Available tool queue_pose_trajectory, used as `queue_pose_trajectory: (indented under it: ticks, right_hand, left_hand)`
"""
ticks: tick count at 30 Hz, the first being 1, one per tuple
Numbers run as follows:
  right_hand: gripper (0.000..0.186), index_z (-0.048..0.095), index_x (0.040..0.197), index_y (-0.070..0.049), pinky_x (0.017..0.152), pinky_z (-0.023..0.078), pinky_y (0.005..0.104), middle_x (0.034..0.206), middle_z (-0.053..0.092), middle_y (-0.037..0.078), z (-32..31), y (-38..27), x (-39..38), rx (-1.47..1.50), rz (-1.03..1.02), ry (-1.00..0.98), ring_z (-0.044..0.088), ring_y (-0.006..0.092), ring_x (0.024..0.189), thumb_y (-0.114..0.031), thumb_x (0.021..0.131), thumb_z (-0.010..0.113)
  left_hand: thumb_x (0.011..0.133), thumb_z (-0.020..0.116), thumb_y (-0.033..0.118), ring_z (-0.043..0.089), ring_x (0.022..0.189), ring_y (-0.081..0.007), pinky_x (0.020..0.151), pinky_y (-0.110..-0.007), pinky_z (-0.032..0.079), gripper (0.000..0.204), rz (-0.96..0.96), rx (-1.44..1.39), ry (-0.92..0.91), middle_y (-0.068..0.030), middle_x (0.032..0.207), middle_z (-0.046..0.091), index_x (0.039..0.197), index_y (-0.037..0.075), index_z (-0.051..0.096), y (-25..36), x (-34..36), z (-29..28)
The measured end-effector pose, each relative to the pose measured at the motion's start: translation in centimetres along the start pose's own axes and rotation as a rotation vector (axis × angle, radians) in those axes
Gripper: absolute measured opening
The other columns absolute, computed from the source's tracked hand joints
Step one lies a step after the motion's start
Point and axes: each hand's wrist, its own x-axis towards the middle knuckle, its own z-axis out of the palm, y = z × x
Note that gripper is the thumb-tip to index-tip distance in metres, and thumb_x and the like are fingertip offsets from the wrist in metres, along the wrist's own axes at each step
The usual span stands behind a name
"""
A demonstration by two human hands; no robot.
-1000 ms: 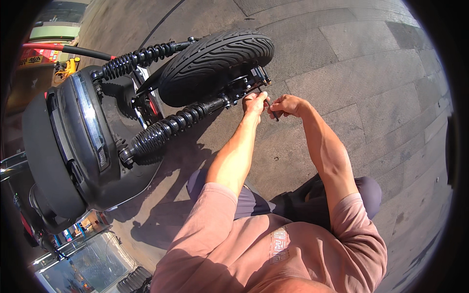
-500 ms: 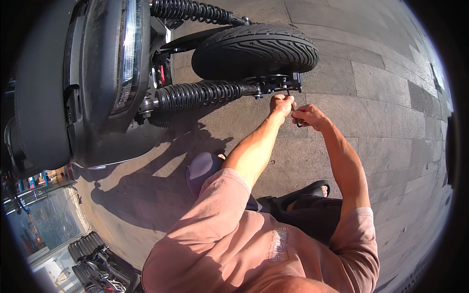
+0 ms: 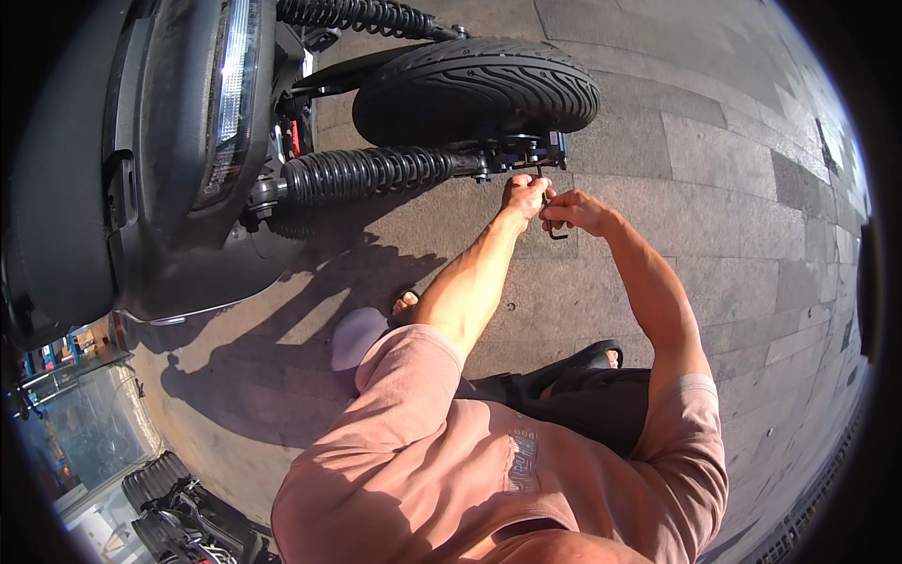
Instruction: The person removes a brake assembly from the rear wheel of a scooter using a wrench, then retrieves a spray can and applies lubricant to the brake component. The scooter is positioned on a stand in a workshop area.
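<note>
An L-shaped black hex key runs from the wheel's axle hardware down between my hands. My left hand is closed around its upper part, close under the metal bracket beside the tyre. My right hand pinches the shaft lower down, just right of the left hand. The bent end sticks out below the right fingers. Where the tip meets the hardware is too small to make out. Above both hands is the scooter's rear tyre, black with curved grooves.
A black coil-spring shock absorber reaches from the axle area to the scooter's dark body at left. A second shock absorber is beyond the tyre. Grey paving spreads to the right. Glass display case stands at lower left.
The view has shifted slightly, so the scooter and hands appear a little further left and up. The hex key's bent end now shows more clearly below my right hand, turned to the right.
</note>
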Motion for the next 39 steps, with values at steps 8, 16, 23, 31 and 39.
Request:
queue_pose_trajectory:
  ticks: [8, 16, 23, 31, 39]
  right_hand:
    - [0.026, 0.07, 0.089, -0.004, 0.064, 0.048, 0.0289, 0.077, 0.068, 0.005, 2.6, 0.4, 0.9, -0.156, 0.075, 0.327, 0.059, 0.012, 0.068, -0.027, 0.079, 0.069]
    - [0.03, 0.068, 0.098, -0.006, 0.065, 0.047, 0.0268, 0.087, 0.066, 0.001, 1.7, -0.9, 0.1, 0.073, -0.004, 0.096, 0.058, 0.0097, 0.077, -0.032, 0.09, 0.056]
    - [0.024, 0.07, 0.084, -0.006, 0.059, 0.042, 0.0247, 0.076, 0.065, 0.0, 1.9, 0.1, 0.7, 0.143, -0.043, 0.143, 0.053, 0.0072, 0.066, -0.028, 0.085, 0.063]
    - [0.026, 0.07, 0.089, -0.003, 0.064, 0.047, 0.0281, 0.079, 0.067, 0.005, 2.6, 0.9, 1.5, -0.104, 0.037, 0.386, 0.057, 0.0121, 0.068, -0.028, 0.082, 0.065]
    - [0.023, 0.067, 0.087, -0.004, 0.058, 0.043, 0.0238, 0.077, 0.064, 0.001, 1.8, -0.2, 0.4, 0.193, -0.016, 0.075, 0.053, 0.0078, 0.064, -0.025, 0.088, 0.059]
  left_hand:
    - [0.083, 0.066, 0.025, 0.063, 0.075, -0.0178, 0.068, -0.033, 0.05, 0.028, 0.087, 0.13, 0.129, -0.0105, 0.086, 0.068, 0.091, -0.002, 0.064, -1.4, 0.3, 0.0]
    - [0.088, 0.06, 0.024, 0.063, 0.074, -0.0179, 0.06, -0.033, 0.051, 0.026, -0.037, 0.133, 0.087, -0.0115, 0.084, 0.068, 0.084, -0.002, 0.064, 0.2, -1.0, -0.3]
    - [0.089, 0.058, 0.024, 0.063, 0.078, -0.0177, 0.071, -0.032, 0.051, 0.026, 0.021, -0.113, -0.057, -0.0099, 0.087, 0.068, 0.089, -0.001, 0.064, -0.9, -0.2, -0.9]
    - [0.081, 0.068, 0.029, 0.065, 0.086, -0.0211, 0.075, -0.033, 0.05, 0.037, 0.091, 0.244, 0.236, -0.0138, 0.093, 0.068, 0.096, -0.005, 0.064, -1.5, 0.0, 0.2]
    - [0.087, 0.061, 0.025, 0.063, 0.079, -0.0179, 0.071, -0.032, 0.051, 0.027, -0.03, -0.066, 0.026, -0.0104, 0.088, 0.068, 0.089, -0.002, 0.063, -1.4, 0.0, -0.4]
